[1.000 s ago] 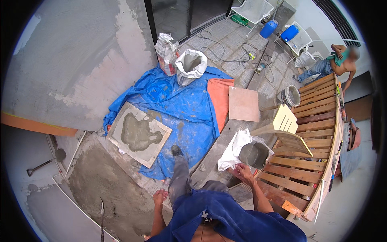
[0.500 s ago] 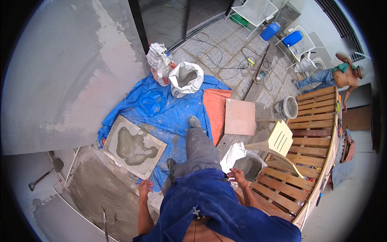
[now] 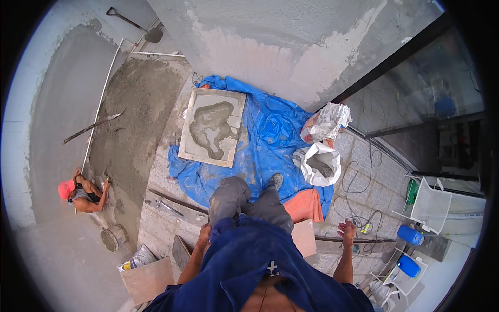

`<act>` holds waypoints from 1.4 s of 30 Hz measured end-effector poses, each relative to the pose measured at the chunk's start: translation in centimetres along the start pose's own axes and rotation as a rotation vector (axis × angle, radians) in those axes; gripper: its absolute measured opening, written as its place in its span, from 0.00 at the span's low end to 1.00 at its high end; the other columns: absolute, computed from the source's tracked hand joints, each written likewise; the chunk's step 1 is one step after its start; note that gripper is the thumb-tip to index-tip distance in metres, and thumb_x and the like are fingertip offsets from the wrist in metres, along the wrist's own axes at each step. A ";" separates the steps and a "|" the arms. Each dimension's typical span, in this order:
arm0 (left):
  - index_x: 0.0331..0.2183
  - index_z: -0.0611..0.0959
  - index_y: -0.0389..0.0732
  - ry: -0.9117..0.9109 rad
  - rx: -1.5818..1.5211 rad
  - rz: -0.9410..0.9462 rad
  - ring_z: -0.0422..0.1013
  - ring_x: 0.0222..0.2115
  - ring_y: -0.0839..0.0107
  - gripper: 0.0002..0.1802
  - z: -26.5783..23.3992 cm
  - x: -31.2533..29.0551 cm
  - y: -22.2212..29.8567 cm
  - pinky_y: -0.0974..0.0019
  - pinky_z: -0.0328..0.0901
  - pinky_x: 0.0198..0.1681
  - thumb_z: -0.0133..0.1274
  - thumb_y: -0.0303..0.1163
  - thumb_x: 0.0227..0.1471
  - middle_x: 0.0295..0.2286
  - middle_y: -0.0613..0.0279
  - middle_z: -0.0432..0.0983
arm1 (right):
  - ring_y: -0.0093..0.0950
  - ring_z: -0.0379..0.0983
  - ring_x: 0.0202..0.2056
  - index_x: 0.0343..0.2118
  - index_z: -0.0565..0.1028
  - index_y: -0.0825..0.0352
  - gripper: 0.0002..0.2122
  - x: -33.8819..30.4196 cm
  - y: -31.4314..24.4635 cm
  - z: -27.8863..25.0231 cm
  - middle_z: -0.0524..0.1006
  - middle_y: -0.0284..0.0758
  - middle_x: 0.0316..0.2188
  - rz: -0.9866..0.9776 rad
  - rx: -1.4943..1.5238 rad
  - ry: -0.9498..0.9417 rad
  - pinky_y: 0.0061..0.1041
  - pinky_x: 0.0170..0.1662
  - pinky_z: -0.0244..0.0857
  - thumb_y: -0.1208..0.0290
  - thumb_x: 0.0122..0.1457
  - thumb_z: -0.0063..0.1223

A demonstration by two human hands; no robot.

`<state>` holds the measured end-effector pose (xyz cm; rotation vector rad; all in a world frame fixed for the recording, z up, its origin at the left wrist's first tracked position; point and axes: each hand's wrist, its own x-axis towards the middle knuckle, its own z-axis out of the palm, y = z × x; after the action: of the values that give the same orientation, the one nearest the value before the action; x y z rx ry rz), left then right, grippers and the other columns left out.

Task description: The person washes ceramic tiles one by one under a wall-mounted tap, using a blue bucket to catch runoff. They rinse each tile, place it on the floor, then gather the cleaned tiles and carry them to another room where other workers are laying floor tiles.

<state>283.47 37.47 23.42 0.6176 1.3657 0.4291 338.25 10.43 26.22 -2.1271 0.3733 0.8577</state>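
Observation:
My right hand hangs at my right side, holding nothing, its fingers apart. It is nearest a square pinkish tile, without touching it. My left hand is low against my left thigh, its fingers partly hidden by my leg and shirt, so its grip does not show. Ahead of my legs a large square tile lies on a crumpled blue tarp, with a patch of wet grey mortar spread on its face. An open white sack of grey powder stands to the right of the tarp.
Left, a person in a red cap crouches by a strip of grey mortar floor, near a bucket. A shovel leans at the far wall. Cables snake over paving at right, near a glass door and white chairs.
My view has swung left, bringing the crouching person into sight and taking the wooden slats out. My left hand has come in against my thigh; my right hand has moved outward from my body.

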 end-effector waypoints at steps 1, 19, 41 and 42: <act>0.36 0.79 0.33 0.033 0.169 -0.040 0.71 0.26 0.74 0.17 -0.9 -0.2 -1.6 0.67 0.67 0.32 0.46 0.37 0.51 0.28 0.59 0.78 | 0.23 0.73 0.26 0.41 0.70 0.64 0.16 1.4 -1.8 0.2 0.76 0.34 0.28 -0.008 -0.041 -0.019 0.23 0.25 0.68 0.57 0.57 0.47; 0.18 0.76 0.35 0.486 0.128 -0.006 0.60 0.16 0.81 0.14 3.4 -2.7 -8.0 0.69 0.57 0.20 0.45 0.31 0.51 0.13 0.69 0.67 | 0.20 0.72 0.28 0.39 0.75 0.70 0.13 -5.9 -16.1 26.5 0.77 0.33 0.27 -0.506 -0.823 -0.843 0.22 0.33 0.65 0.67 0.56 0.50; 0.27 0.81 0.34 1.063 -0.257 -0.068 0.71 0.19 0.77 0.09 30.4 -2.8 -0.3 0.71 0.65 0.24 0.52 0.30 0.49 0.18 0.61 0.75 | 0.18 0.69 0.25 0.34 0.76 0.71 0.12 11.3 -37.5 40.7 0.75 0.32 0.21 -0.774 -1.236 -1.253 0.18 0.28 0.62 0.66 0.54 0.51; 0.27 0.81 0.34 1.079 -0.274 -0.048 0.71 0.19 0.78 0.08 31.3 -2.2 -1.3 0.71 0.65 0.25 0.52 0.30 0.49 0.18 0.61 0.76 | 0.18 0.69 0.25 0.33 0.76 0.71 0.12 11.7 -38.3 41.3 0.75 0.32 0.21 -0.792 -1.196 -1.281 0.19 0.28 0.62 0.67 0.53 0.51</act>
<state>313.80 30.22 27.01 0.0807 2.2714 0.9695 347.90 66.93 21.23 -1.7282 -1.8589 1.8720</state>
